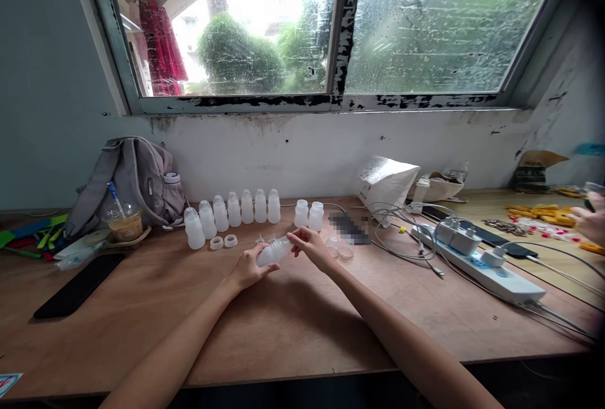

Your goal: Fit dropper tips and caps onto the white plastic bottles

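A frosted baby bottle point(269, 255) lies tilted in my left hand point(246, 268), its top pointing up and right. My left fingers wrap round the body. With its fingers pinched at the bottle's clear top end, my right hand point(309, 246) partly hides what it grips there. Just beyond, two open-necked bottles point(301, 213) stand upright. Several capped bottles point(234, 210) form a row at the back left. In front of that row lie two white collar rings point(230, 241). Small clear teats point(259, 239) sit behind my left hand, and clear round parts point(346, 250) lie by my right wrist.
On the left are a grey backpack point(135, 176), an iced drink cup point(125, 223) and a black phone point(78, 286). To the right, a white power strip point(486, 270) trails cables. A silver-white bag point(387, 185) leans at the wall. Another person's hand point(588, 217) shows far right.
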### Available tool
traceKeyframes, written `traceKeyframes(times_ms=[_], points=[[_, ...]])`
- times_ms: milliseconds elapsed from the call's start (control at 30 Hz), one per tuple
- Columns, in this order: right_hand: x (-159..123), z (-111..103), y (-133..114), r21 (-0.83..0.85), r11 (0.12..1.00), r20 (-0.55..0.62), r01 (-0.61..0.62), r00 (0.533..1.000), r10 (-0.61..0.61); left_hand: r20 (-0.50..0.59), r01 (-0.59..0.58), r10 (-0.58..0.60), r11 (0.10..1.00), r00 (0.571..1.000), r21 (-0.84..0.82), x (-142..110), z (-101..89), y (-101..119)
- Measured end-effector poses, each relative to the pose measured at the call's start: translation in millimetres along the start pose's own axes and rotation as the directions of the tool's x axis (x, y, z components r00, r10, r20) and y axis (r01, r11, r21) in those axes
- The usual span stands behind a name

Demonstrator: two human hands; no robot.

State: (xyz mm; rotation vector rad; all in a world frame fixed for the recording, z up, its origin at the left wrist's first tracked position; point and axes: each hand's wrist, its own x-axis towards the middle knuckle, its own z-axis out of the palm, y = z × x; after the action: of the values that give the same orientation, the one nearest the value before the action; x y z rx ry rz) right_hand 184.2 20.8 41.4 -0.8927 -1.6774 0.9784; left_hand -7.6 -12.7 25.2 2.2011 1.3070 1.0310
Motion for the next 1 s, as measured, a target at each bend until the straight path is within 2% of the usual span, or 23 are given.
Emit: traceKeyframes(times_ms=[100,233,300,600,867,933,1000], points=[[-3.3,6.2,0.6,-0.112,0.994,0.002,0.008,1.000,-0.007,0.023,-0.028,0.028,1.000,0.999,0.011,-1.0,2.4,3.4],[-7.2,15.0,0.8,-0.347,0.931,-0.011,0.113,0.992,-0.124,0.071,-0.052,0.051,0.999,0.996,0.009,-2.3,4.4,7.0],[-8.3,18.1,2.2,-0.400,0.908,-0.052,0.127,0.986,-0.161,0.062,-0.074,0.074,0.997,0.995,0.005,-2.8,5.0,6.6],[-17.8,27.3,11.1,-0.438,0.893,-0.179,0.104,0.963,-0.200,0.061,-0.092,0.091,0.996,0.994,0.017,-7.4,5.6,8.4],[-20.1,30.9,12.9,-0.397,0.914,-0.205,0.082,0.963,-0.176,0.036,-0.064,0.063,0.998,0.997,0.011,-10.1,9.8,14.0],[-16.5,26.7,9.0,-0.372,0.925,-0.179,0.069,0.973,-0.145,0.049,-0.059,0.058,0.998,0.997,0.007,-9.4,10.0,15.5],[-11.4,18.7,1.5,-0.369,0.926,-0.103,0.074,0.988,-0.120,0.044,-0.033,0.034,0.999,0.998,-0.022,-8.4,12.3,16.8]])
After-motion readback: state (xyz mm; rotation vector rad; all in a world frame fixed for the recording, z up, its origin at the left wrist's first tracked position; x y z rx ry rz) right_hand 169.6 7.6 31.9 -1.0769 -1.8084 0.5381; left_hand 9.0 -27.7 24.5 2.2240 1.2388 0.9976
